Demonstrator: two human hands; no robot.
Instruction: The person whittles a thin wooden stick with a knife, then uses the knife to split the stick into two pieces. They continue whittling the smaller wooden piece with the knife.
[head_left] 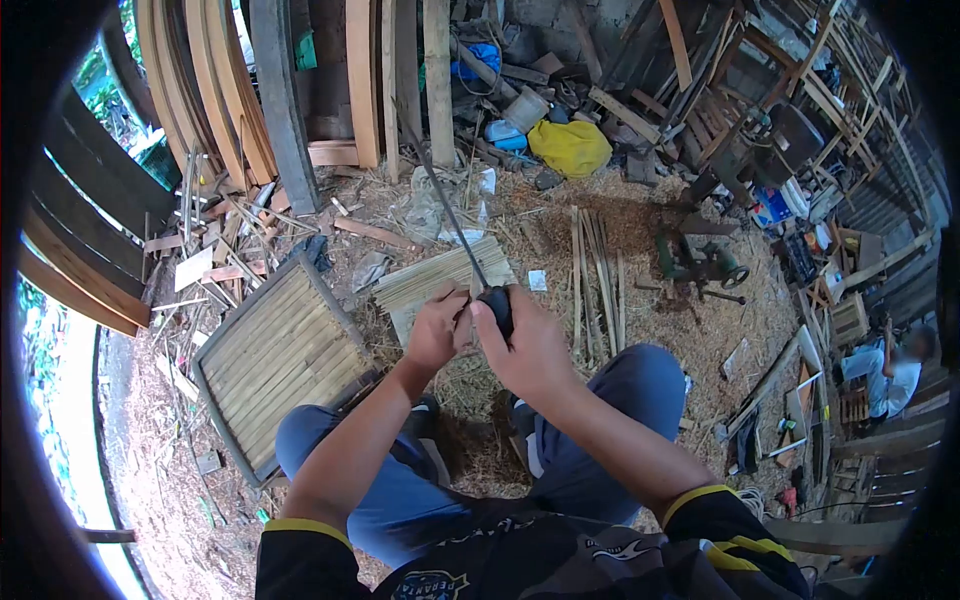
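My left hand [438,325] is closed, its fingers pressed together beside my right hand; what they hold is mostly hidden. My right hand [527,340] wraps around a black, rounded object [497,310], perhaps a handle or pad. From between both hands a long, thin, dark strip [440,185] runs forward and up to the left. Beneath it, a stack of pale thin slats [440,280] lies on the ground. To the left rests a framed slatted bamboo panel [285,365], tilted near my left knee.
Shavings cover the floor. Several long thin strips [597,280] lie right of the slat stack. Upright boards [365,85] stand ahead. Behind them are a yellow sack [570,148] and scrap wood. A green metal machine [690,258] stands right. Another person [893,370] sits far right.
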